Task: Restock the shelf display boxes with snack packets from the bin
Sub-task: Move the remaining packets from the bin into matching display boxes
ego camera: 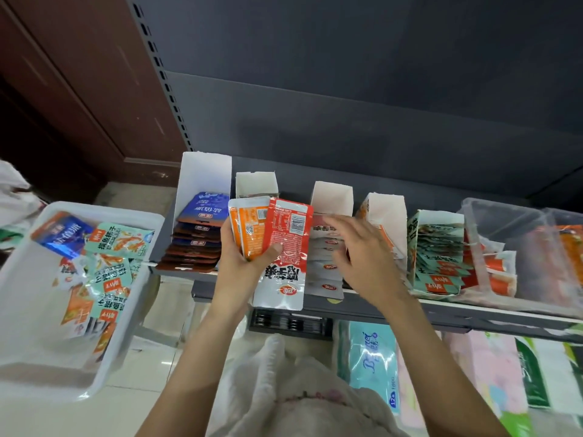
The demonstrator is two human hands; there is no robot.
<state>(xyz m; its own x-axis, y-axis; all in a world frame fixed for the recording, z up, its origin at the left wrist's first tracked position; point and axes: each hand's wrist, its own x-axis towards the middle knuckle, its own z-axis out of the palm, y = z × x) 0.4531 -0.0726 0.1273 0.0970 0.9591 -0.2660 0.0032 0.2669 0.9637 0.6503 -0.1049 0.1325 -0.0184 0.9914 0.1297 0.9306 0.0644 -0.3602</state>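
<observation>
My left hand [244, 257] grips a red-and-white snack packet [285, 247] and an orange packet [249, 228] behind it, held in front of the shelf. My right hand [362, 250], blurred, reaches with fingers spread over the white display box [331, 197] holding red-and-white packets [325, 266]; it holds nothing I can see. A white bin [28, 279] at the left holds several loose packets [107, 272]. Other display boxes line the shelf: one with blue and brown packets [198, 234], a nearly empty one [255, 184], and one with green packets [438, 253].
Clear plastic tubs [504, 222] with orange-red snacks stand at the right of the shelf. The grey shelf edge [441, 313] runs in front. Tissue packs [369, 364] lie on the lower shelf. A brown wooden wall stands at the left.
</observation>
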